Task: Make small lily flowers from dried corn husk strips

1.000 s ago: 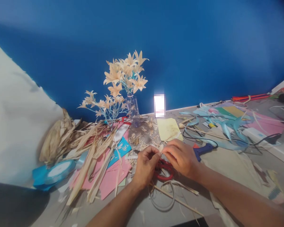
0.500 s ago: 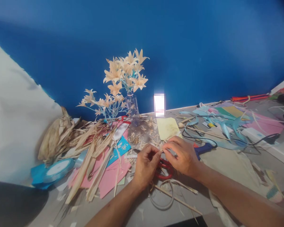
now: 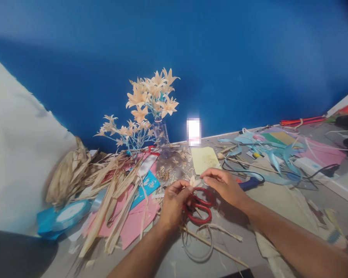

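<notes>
My left hand (image 3: pixel 175 202) is closed, thumb and index finger pinching a small pale piece of dried husk (image 3: pixel 193 181). Just right of it, my right hand (image 3: pixel 224 187) has its fingers stretched out, apart from the piece and holding nothing visible. Red-handled scissors (image 3: pixel 201 220) lie on the table below and between the hands, their blades partly hidden by the left hand. Nearer to me are a grey ring (image 3: pixel 188 253) and a thin stick (image 3: pixel 226 253). A yellow paper (image 3: pixel 205 160) lies just beyond the right hand.
Long dried husk strips (image 3: pixel 116 208), pink paper (image 3: pixel 133 231) and a blue ribbon roll (image 3: pixel 71 214) cover the left side. Husk flowers stand in a clear bottle (image 3: pixel 161 139) at the back. A blue-handled tool (image 3: pixel 251 183), ribbons (image 3: pixel 275 158) and cloth (image 3: pixel 281 208) lie right.
My right hand has let go of the husk piece and moved slightly right, its fingers straightening. My left hand has shifted a little left, and more of the scissors shows.
</notes>
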Action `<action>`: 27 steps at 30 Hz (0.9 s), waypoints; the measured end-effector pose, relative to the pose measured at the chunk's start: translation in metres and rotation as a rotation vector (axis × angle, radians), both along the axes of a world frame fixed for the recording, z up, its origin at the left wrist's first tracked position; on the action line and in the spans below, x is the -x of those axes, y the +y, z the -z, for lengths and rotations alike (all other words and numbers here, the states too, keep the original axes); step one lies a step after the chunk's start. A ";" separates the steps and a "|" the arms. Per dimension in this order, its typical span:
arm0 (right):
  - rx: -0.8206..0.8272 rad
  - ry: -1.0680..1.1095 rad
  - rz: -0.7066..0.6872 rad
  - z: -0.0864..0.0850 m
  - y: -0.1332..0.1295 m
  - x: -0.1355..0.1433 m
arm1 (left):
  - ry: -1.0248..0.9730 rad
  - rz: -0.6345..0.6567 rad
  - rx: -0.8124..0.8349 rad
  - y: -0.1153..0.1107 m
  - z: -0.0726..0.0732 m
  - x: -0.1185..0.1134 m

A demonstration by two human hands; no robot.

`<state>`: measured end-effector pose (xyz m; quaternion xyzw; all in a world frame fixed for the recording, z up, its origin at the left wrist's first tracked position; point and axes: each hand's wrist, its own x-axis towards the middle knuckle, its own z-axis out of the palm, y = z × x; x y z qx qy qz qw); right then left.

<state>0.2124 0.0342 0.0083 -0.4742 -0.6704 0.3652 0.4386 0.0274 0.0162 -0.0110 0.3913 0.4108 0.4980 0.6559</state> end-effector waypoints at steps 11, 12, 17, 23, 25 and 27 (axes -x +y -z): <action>0.311 0.265 -0.191 0.008 -0.001 0.005 | 0.074 0.019 -0.005 0.004 0.006 0.001; 0.304 0.267 -0.188 0.009 -0.001 0.005 | 0.075 0.016 -0.010 0.005 0.006 0.001; 0.272 0.243 -0.175 0.010 -0.001 0.005 | 0.096 0.045 -0.045 0.005 0.009 0.002; 0.311 0.236 -0.222 0.005 -0.003 0.006 | 0.144 0.061 -0.041 0.001 0.006 0.002; 0.325 0.231 -0.227 0.003 -0.004 0.008 | 0.185 0.056 -0.064 -0.001 0.004 0.001; 0.331 0.203 -0.230 0.003 -0.005 0.009 | 0.238 0.048 -0.087 -0.002 0.001 0.000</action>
